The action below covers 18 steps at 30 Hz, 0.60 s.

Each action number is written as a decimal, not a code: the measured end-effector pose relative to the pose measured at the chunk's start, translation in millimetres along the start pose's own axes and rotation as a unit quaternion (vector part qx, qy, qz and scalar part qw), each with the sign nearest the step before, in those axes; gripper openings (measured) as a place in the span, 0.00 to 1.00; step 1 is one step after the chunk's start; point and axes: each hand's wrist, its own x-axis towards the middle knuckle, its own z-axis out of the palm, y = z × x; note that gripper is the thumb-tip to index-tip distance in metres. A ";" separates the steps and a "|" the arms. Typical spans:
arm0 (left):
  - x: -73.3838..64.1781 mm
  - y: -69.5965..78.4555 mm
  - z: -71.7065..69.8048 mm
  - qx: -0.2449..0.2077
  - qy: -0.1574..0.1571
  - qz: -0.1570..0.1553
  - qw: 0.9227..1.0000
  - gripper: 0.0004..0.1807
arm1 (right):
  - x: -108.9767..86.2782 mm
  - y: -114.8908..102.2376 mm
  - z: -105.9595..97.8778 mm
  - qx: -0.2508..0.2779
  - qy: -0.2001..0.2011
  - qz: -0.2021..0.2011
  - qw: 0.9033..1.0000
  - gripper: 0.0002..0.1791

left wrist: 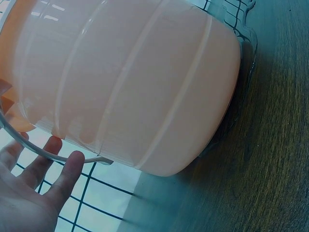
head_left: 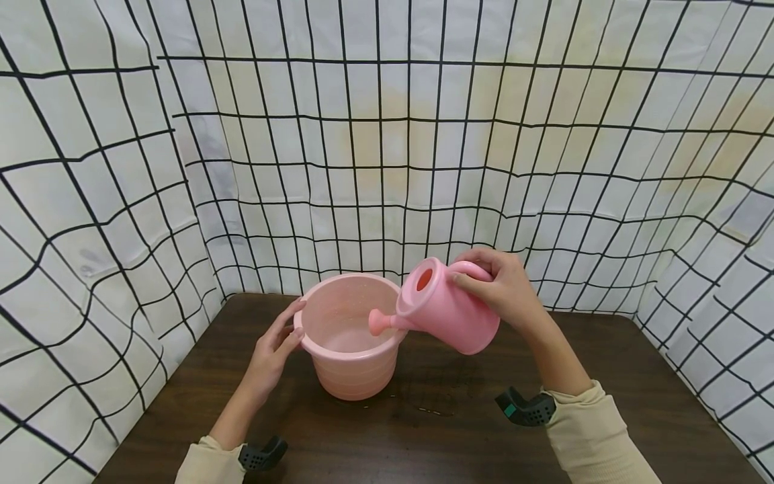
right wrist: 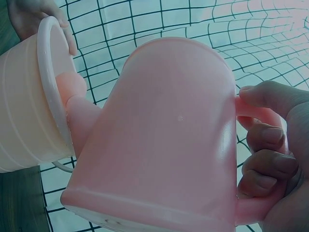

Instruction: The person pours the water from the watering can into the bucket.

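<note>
A light pink plastic bucket (head_left: 353, 373) stands upright on the dark table. My left hand (head_left: 271, 356) holds its left rim, with fingers spread beside the bucket wall in the left wrist view. A pink watering can (head_left: 453, 312) is tilted at the bucket's right side, raised off the table. Its rounded spout head (head_left: 379, 323) hangs over the bucket's opening. My right hand (head_left: 500, 286) grips the can's handle (right wrist: 260, 208), fingers curled through the loop. No stream of water can be made out from the spout.
Small wet spots (head_left: 434, 411) lie on the brown wooden table (head_left: 387, 444) in front of the bucket. White cloth with a black grid (head_left: 387, 148) encloses the table at the back and both sides. A dark device (head_left: 526, 407) is strapped on each wrist.
</note>
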 end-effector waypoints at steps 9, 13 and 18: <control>0.1 -0.1 0.0 -0.003 -0.001 -0.001 1.000 0.27 | 0.6 1.2 0.7 0.002 0.000 -0.003 1.000 0.12; 0.0 -0.2 -0.1 -0.003 -0.001 -0.001 1.000 0.26 | 0.8 0.8 1.0 0.004 -0.002 -0.006 1.000 0.12; 0.0 -0.1 0.0 -0.003 -0.001 -0.001 1.000 0.26 | 1.2 -0.8 1.0 0.003 -0.002 -0.005 1.000 0.12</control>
